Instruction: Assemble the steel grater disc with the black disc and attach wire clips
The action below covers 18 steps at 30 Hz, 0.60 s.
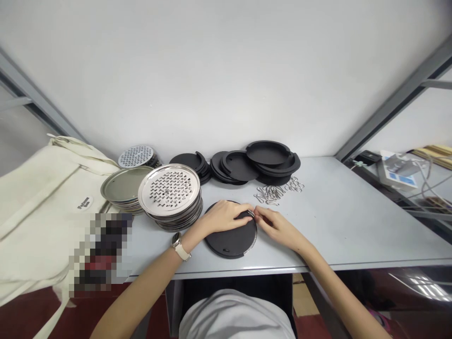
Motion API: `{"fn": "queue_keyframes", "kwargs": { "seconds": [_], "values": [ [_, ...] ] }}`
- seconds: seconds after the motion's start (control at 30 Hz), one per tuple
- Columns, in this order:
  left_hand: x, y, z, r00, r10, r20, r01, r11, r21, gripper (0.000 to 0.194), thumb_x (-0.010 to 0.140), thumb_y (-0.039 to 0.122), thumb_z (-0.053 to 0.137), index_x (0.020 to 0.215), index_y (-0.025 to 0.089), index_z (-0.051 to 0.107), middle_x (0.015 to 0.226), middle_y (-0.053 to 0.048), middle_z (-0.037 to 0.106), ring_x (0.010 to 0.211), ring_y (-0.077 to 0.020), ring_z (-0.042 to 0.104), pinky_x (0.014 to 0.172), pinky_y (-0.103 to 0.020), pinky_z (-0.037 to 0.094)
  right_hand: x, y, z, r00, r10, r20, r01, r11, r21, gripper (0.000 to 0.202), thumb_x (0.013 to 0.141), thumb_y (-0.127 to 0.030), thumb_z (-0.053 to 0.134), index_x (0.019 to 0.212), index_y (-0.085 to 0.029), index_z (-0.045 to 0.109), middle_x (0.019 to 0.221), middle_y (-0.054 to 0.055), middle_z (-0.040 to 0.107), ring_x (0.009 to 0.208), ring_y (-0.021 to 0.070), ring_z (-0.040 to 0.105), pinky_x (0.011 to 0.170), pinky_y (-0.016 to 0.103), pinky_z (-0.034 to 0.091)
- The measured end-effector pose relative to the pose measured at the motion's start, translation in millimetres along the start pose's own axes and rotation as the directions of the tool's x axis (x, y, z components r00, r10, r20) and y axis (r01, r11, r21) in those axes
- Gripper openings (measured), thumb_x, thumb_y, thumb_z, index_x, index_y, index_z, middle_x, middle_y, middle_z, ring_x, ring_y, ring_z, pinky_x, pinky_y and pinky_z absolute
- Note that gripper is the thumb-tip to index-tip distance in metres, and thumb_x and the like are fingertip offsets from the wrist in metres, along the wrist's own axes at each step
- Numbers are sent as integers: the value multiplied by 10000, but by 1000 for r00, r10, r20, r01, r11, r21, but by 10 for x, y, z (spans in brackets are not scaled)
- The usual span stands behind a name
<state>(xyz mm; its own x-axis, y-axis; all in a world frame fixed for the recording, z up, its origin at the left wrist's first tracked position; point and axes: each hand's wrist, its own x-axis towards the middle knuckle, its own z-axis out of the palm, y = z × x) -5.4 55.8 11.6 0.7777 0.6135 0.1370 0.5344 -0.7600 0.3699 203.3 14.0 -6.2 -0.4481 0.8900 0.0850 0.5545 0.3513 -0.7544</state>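
Black disc under hands; perforated plates left.

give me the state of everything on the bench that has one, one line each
left hand: resting on the black disc, fingertips at its far edge
right hand: pinching a small metal clip at the disc's rim
black disc: lying flat at the table's front edge
perforated metal plates: stacked
plain metal plates: stacked
black covers: piled loosely, overlapping
metal clips: loose heap
cloth bag: slumped on the left
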Motion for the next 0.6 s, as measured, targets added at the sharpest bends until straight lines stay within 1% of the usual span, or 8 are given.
{"fn": "queue_keyframes", "kwargs": {
  "seconds": [0.07,0.17,0.33,0.5,0.6],
  "values": [
    [3,0,2,1000,-10,2,10,1000,-2,309,933,411,444,1181,262,552,884,-19,697,810,-198,659,679,-251,409,2,0,-3,1000,-18,-3,18,1000,-5,183,933,-243,367,763,-208,427,695,-22,489,632,135,468,623,254,378],
    [3,1,5,1000,-17,2,17,1000,-1,311,929,413,450,1178,260,556,845,-14,691,770,-192,654,659,-248,405,5,9,-2,1000,-24,-2,24,1000,-19,202,940,-254,360,755,-209,429,679,-25,487,620,136,466,617,253,375],
    [-4,8,-3,1000,5,-14,-4,1000,6,298,935,404,448,1179,266,550,885,-12,691,804,-192,654,664,-248,400,7,9,1,1000,-24,0,24,999,-30,242,955,-291,359,743,-207,440,651,-30,474,592,131,446,592,251,359],
    [1,16,-23,1000,-16,2,16,1000,6,285,931,411,451,1128,246,574,735,7,638,670,-164,618,586,-240,365,11,-9,-6,1000,-20,-12,20,999,-43,314,976,-365,344,740,-206,477,633,-24,480,591,138,453,587,256,363],
    [7,12,-28,1000,-9,6,9,1000,-1,280,935,421,442,1093,243,590,705,13,618,635,-152,596,567,-238,344,12,2,-9,1000,-24,-14,23,999,-45,332,979,-380,338,742,-204,489,646,-15,496,604,144,471,597,261,375]
  ]
}}
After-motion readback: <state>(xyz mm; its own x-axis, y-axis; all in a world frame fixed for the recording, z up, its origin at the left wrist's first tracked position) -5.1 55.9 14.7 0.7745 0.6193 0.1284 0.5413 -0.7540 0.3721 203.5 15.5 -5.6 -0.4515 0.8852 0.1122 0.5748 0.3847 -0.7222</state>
